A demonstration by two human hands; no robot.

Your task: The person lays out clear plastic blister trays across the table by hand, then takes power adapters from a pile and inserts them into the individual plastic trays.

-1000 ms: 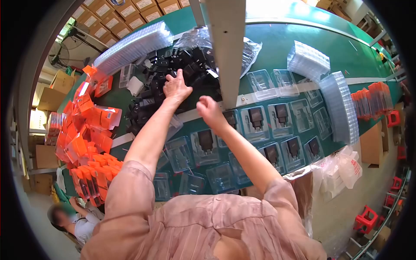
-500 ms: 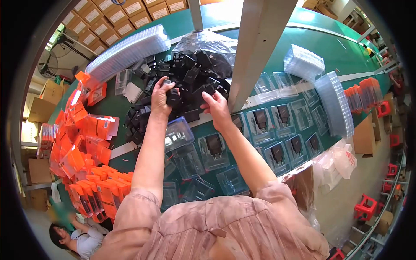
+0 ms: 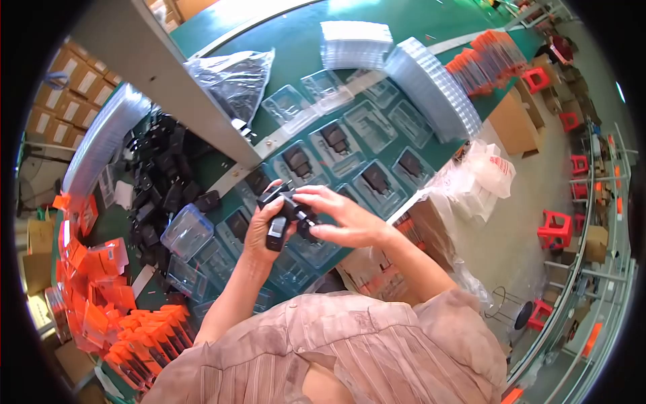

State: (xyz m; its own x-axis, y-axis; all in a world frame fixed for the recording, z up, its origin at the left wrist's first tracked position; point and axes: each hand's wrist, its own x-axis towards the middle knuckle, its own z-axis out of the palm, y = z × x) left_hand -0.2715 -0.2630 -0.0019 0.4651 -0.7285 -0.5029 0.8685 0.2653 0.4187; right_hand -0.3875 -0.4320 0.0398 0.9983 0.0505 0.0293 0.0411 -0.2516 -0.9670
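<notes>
My left hand point(image 3: 257, 237) is closed around several black plug chargers point(image 3: 275, 233), held over the clear trays. My right hand point(image 3: 353, 221) comes in from the right, its thumb and fingers closed on another black charger point(image 3: 306, 222) of the same bunch. Left of my hands lies a heap of black chargers point(image 3: 161, 168). Beyond and beside them, clear plastic blister trays point(image 3: 370, 126) stand in rows on the green table point(image 3: 289, 67). Some trays hold a black charger point(image 3: 375, 178); others hold none. A clear blue-tinted box point(image 3: 186, 232) sits by the heap.
A metal post point(image 3: 182, 87) rises between the heap and the trays. Stacked clear trays stand at the far left point(image 3: 101, 145) and right point(image 3: 437, 91). Orange packages point(image 3: 101, 276) crowd the left edge. White plastic bags point(image 3: 481, 178) hang by the right edge; red stools point(image 3: 555, 229) stand beyond.
Both hands have left the heap and come together over the trays, carrying black chargers. The view has turned to the right.
</notes>
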